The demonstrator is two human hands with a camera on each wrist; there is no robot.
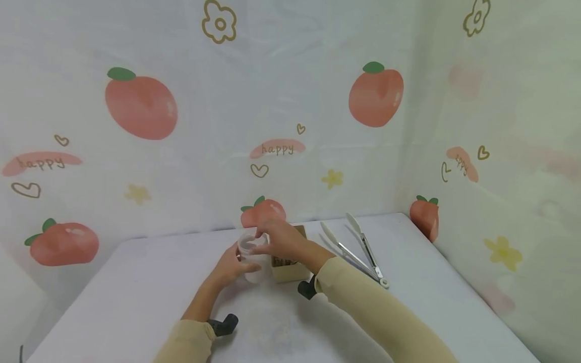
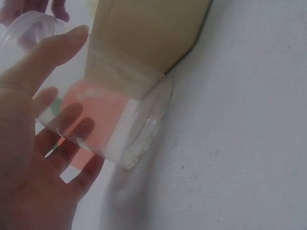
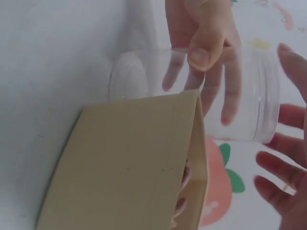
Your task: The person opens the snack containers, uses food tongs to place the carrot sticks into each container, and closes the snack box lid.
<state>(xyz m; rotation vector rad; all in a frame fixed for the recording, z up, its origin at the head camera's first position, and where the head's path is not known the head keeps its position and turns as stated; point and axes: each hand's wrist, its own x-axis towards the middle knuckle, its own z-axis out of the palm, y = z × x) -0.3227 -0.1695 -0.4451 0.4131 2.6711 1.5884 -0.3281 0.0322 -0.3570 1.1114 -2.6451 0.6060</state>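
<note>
My left hand (image 1: 229,269) grips a clear plastic jar (image 2: 110,110) by its side, thumb on one side and fingers curled round the other. The jar is upright, with its base close over the white table. My right hand (image 1: 283,239) arches over the top of the jar, its fingers spread about the clear rim (image 3: 268,91). In the right wrist view those fingertips are right at the rim's edge. Beside the jar stands an open beige cardboard box (image 3: 120,158). Several brownish pieces (image 1: 283,261) lie inside it, partly hidden by my right hand and the box wall.
Metal tongs (image 1: 363,257) with pale tips lie spread on the table (image 1: 136,302), right of the box. A white cloth backdrop (image 1: 190,176) printed with fruit and flowers rises behind the table and on its right side.
</note>
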